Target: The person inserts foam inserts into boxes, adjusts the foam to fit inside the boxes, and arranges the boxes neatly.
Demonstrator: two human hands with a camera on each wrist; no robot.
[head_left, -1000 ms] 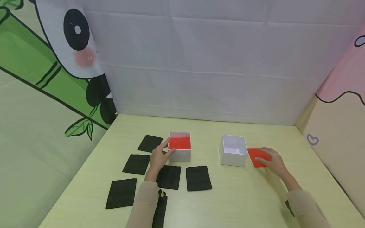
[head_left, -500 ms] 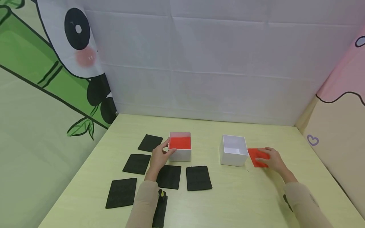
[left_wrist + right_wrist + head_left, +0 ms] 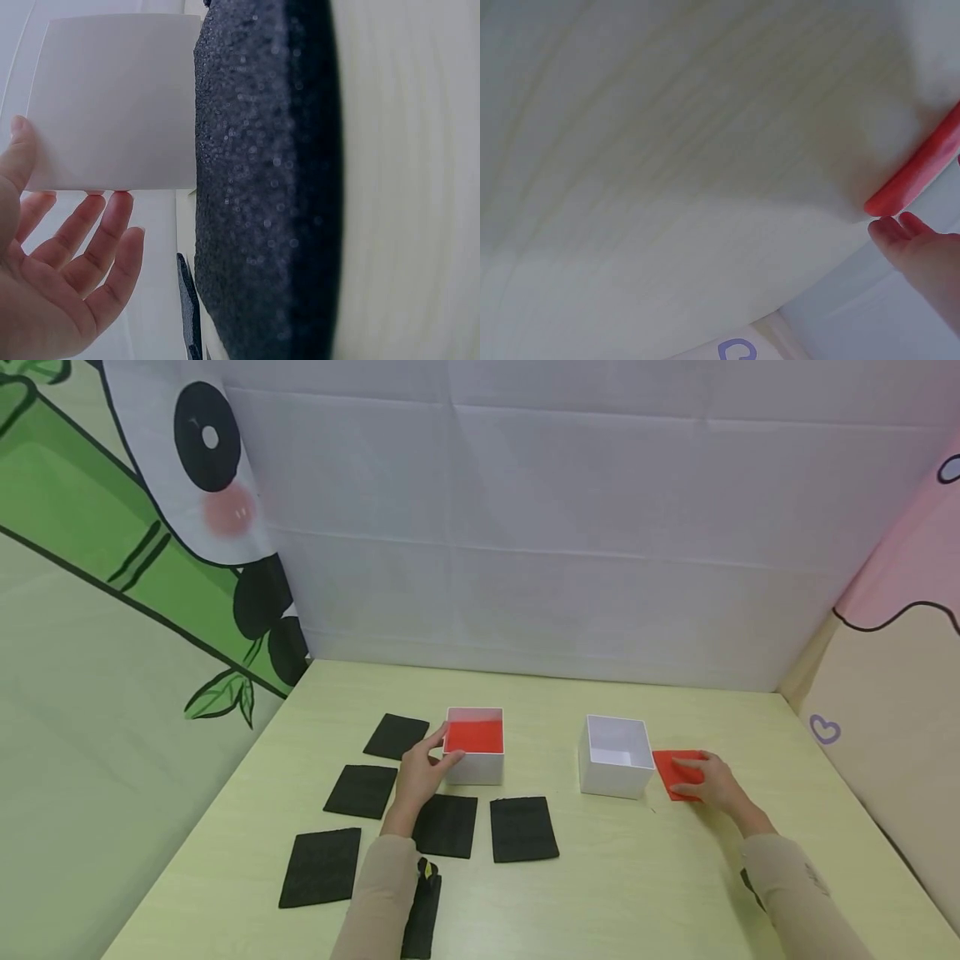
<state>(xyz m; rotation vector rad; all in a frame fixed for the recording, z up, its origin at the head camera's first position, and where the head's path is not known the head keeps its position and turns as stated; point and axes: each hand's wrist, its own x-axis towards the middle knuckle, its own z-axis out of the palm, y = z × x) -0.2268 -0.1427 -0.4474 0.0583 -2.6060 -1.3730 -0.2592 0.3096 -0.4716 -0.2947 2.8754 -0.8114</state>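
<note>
While an open-topped white square box (image 3: pixel 474 770) is held at its near left corner by the left hand (image 3: pixel 415 775), a flat red foam-like square (image 3: pixel 679 777) is touched, thumb and fingers apart, by the nearer right hand (image 3: pixel 718 783); whether it is pinched cannot be told. No clear long axis is shown. It is placed on a pale wood-grain tabletop (image 3: pixel 615 877), just right of a second white box (image 3: pixel 611 780).
</note>
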